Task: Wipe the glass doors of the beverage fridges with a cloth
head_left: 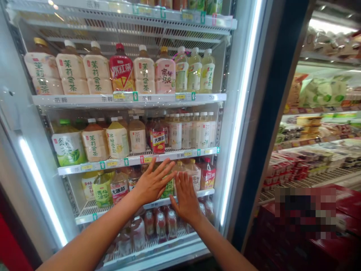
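My left hand point(153, 182) is raised in front of the drinks cooler with its fingers spread, and it holds nothing. Close beside it, my right hand point(184, 197) is also open, fingers stretched upward and palm toward the shelves. Whether either hand touches anything is hard to tell. Both overlap the third row of bottles, hiding some of them. Around them are a green tea bottle point(103, 194), a bottle with a red and white label point(119, 188) and a red-labelled bottle point(208, 176). Just above stands a small dark tea bottle point(158, 137) on the middle shelf.
The upper shelf edge point(158, 98) carries large bottles, including a red one point(122, 71). Small bottles point(160, 227) stand on the bottom shelf. Bright light strips point(239, 113) line the cooler's sides. Beyond its dark frame point(275, 94), another chilled display holds packaged food point(324, 90).
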Available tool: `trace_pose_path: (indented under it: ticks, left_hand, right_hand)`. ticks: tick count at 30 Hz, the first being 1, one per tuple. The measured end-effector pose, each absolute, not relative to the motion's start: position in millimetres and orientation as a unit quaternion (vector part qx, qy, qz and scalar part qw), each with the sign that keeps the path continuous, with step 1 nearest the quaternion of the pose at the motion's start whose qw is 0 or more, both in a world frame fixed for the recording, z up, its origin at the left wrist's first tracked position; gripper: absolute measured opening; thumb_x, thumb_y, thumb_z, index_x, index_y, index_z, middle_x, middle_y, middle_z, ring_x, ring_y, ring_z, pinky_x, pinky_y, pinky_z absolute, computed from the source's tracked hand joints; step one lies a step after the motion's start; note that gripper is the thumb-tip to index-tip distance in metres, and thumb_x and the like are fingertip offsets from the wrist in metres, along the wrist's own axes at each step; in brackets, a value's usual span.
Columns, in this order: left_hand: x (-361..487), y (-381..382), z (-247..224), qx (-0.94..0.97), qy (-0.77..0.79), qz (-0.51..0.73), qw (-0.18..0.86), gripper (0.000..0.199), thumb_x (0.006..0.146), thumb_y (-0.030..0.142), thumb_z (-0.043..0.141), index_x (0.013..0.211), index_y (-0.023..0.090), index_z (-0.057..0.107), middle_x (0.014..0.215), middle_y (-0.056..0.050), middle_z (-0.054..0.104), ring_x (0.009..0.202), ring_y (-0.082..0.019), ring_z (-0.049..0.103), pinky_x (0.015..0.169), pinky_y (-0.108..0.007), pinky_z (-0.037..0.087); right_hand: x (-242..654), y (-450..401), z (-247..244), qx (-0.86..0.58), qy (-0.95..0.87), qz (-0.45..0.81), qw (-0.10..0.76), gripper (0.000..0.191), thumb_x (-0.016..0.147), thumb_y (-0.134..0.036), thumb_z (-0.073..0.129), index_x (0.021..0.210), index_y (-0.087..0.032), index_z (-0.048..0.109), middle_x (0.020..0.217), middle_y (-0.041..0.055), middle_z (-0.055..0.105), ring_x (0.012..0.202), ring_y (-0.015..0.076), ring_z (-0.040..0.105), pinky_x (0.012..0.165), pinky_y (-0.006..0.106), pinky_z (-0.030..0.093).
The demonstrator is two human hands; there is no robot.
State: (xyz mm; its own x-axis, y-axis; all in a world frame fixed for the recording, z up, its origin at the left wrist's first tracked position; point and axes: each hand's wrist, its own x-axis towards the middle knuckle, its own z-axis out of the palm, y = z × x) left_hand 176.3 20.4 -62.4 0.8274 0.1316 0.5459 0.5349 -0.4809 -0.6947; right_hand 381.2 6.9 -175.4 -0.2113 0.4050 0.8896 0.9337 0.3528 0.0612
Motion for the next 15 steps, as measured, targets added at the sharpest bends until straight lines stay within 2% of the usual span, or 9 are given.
trace_pose_path:
  ticks: [3, 8, 10, 12, 15]
  left_hand:
    - [152.9, 9.5, -44.0, -0.818, -0.216, -0.234, 0.479, 0.067, 0.093, 0.042, 0.058, 0.155, 0.028, 0.041, 0.169, -0.004, 0.029, 0.161, -0.028, 0.006, 0.129, -0.059, -0.008]
    - [91.5, -1.5, -7.6, -0.785, -0.254, -0.279, 0.492, 0.074, 0.091, 0.039, 0.062, 0.159, 0.031, 0.033, 0.17, -0.004, 0.026, 0.161, -0.028, 0.005, 0.13, -0.059, -0.005]
    - [66.6, -2.4, 3.6, -0.77, -0.271, -0.308, 0.489, 0.078, 0.092, 0.037, 0.062, 0.161, 0.032, 0.027, 0.171, -0.005, 0.021, 0.161, -0.029, 0.006, 0.13, -0.06, -0.004]
    - [44.8, -2.8, 11.4, -0.753, -0.291, -0.338, 0.484, 0.081, 0.092, 0.036, 0.061, 0.163, 0.034, 0.021, 0.173, -0.004, 0.015, 0.161, -0.03, 0.007, 0.13, -0.061, -0.004]
    - [18.8, -4.5, 17.6, -0.736, -0.314, -0.357, 0.481, 0.082, 0.093, 0.036, 0.06, 0.163, 0.036, 0.017, 0.174, -0.003, 0.01, 0.16, -0.029, 0.008, 0.13, -0.06, -0.003]
  right_hand:
    - [393.7, 9.1, -164.3, -0.448, -0.732, -0.337, 0.387, 0.082, 0.102, -0.036, 0.047, 0.166, -0.015, -0.002, 0.174, 0.0106, 0.002, 0.161, 0.0319, 0.005, 0.125, 0.062, 0.029]
    - [394.4, 38.1, -47.3, -0.489, -0.629, -0.34, 0.5, 0.078, 0.107, -0.04, 0.035, 0.164, -0.018, -0.014, 0.174, 0.01, -0.01, 0.16, 0.0318, -0.01, 0.125, 0.069, 0.016]
    - [365.8, 42.1, -22.5, -0.49, -0.613, -0.344, 0.515, 0.081, 0.107, -0.042, 0.037, 0.163, -0.017, -0.016, 0.173, 0.0111, -0.011, 0.16, 0.0323, -0.012, 0.124, 0.071, 0.014]
    - [327.2, 36.2, -23.5, -0.455, -0.661, -0.356, 0.479, 0.089, 0.104, -0.048, 0.046, 0.164, -0.016, -0.013, 0.174, 0.0122, -0.007, 0.16, 0.0331, -0.009, 0.125, 0.069, 0.016]
    - [281.2, 21.3, -41.8, -0.287, -0.814, -0.39, 0.32, 0.097, 0.096, -0.061, 0.055, 0.165, -0.015, 0.006, 0.173, 0.0089, 0.014, 0.161, 0.0286, 0.003, 0.129, 0.057, 0.02]
